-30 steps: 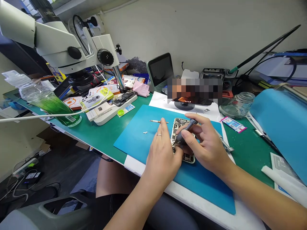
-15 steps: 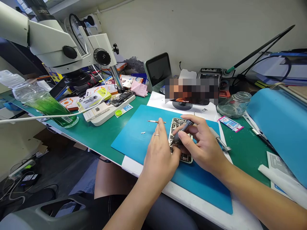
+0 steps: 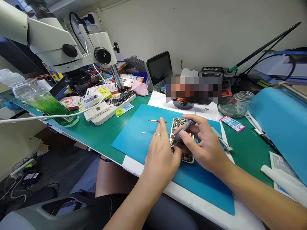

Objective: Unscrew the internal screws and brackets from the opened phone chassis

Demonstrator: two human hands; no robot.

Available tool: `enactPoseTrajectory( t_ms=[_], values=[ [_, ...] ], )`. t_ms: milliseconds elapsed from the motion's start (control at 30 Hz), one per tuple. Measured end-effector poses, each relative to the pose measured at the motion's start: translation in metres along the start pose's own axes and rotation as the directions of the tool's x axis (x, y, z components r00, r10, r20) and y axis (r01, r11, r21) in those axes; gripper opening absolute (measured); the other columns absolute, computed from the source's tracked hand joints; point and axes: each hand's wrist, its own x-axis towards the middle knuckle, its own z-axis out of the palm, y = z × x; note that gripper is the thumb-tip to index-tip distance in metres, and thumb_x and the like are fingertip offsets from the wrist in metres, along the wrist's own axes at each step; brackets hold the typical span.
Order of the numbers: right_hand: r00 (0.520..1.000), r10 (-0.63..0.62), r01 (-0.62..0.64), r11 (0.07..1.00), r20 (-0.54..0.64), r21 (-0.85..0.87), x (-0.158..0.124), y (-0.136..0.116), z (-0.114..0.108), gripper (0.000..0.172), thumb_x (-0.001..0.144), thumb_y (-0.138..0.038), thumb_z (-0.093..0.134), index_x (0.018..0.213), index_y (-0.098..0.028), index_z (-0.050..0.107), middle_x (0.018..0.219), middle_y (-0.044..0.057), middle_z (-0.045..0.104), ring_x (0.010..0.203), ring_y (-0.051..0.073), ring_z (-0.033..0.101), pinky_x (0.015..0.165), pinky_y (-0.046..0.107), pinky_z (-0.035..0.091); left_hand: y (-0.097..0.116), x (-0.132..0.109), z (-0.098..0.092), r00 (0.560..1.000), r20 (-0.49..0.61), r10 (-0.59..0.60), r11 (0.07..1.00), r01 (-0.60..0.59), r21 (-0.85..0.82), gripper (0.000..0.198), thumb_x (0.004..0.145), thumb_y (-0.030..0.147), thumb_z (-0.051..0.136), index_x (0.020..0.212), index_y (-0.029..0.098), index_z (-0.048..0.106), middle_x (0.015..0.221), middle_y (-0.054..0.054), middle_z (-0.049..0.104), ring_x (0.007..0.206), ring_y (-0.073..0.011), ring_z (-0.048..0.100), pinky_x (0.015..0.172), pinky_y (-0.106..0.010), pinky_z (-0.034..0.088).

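An opened phone [image 3: 177,123] lies on the blue mat [image 3: 134,127], its inner parts showing. My right hand [image 3: 208,147] grips a dark grey screwdriver [image 3: 180,135], tilted with its lower end toward the phone's left side. Its tip is too small to make out clearly. Along the phone's left edge rests my left hand [image 3: 161,151], fingers stretched out and side by side, thumb over the phone near the tip. A thin white and copper rod [image 3: 154,121] lies just past those fingertips. To its left is a tiny white piece [image 3: 144,132]. A grey tool [image 3: 222,139] shows partly behind my right hand.
A microscope [image 3: 72,52] overhangs the left side, above boxes and a bottle of green liquid [image 3: 54,107]. A white cable [image 3: 48,117] crosses there. At the back stand a screen device [image 3: 159,68] and a partly blurred display [image 3: 192,91]. A glass jar [image 3: 236,105] is at right.
The whole view has shifted slightly. Both hands, the screwdriver and the phone keep nearly the same positions relative to each other.
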Motion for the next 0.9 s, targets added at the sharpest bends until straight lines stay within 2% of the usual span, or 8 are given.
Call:
enactPoseTrajectory(
  t_ms=[433, 800, 900],
  values=[
    [1.000, 0.021, -0.021, 0.999, -0.009, 0.044, 0.0002, 0.0009, 0.0003, 0.036, 0.102, -0.029, 0.058, 0.136, -0.035, 0.049, 0.098, 0.005, 0.072, 0.085, 0.024, 0.073, 0.053, 0.030, 0.061, -0.0009, 0.0005, 0.0000, 1.000, -0.008, 0.008, 1.000, -0.008, 0.000, 0.091, 0.093, 0.016, 0.056, 0.167, 0.007, 0.004, 0.168, -0.024, 0.033, 0.154, -0.0341, 0.038, 0.118, -0.047, 0.045],
    [1.000, -0.009, 0.009, 1.000, 0.001, 0.015, 0.0000, 0.0019, 0.0001, 0.036, 0.103, -0.028, 0.056, 0.137, -0.036, 0.048, 0.100, 0.003, 0.073, 0.088, 0.022, 0.074, 0.061, 0.031, 0.064, -0.0019, 0.0016, 0.0008, 1.000, -0.004, 0.017, 1.000, -0.017, 0.000, 0.090, 0.093, 0.016, 0.056, 0.166, 0.006, 0.004, 0.169, -0.023, 0.031, 0.156, -0.0355, 0.033, 0.119, -0.048, 0.044],
    [1.000, -0.018, 0.018, 1.000, -0.003, 0.005, 0.0004, 0.0017, -0.0004, 0.036, 0.103, -0.028, 0.056, 0.137, -0.036, 0.049, 0.100, 0.003, 0.073, 0.089, 0.022, 0.074, 0.063, 0.031, 0.064, -0.0026, 0.0019, 0.0005, 1.000, -0.003, 0.010, 1.000, -0.010, 0.001, 0.090, 0.093, 0.017, 0.055, 0.167, 0.006, 0.003, 0.168, -0.023, 0.032, 0.155, -0.0358, 0.036, 0.118, -0.048, 0.044]
  ],
)
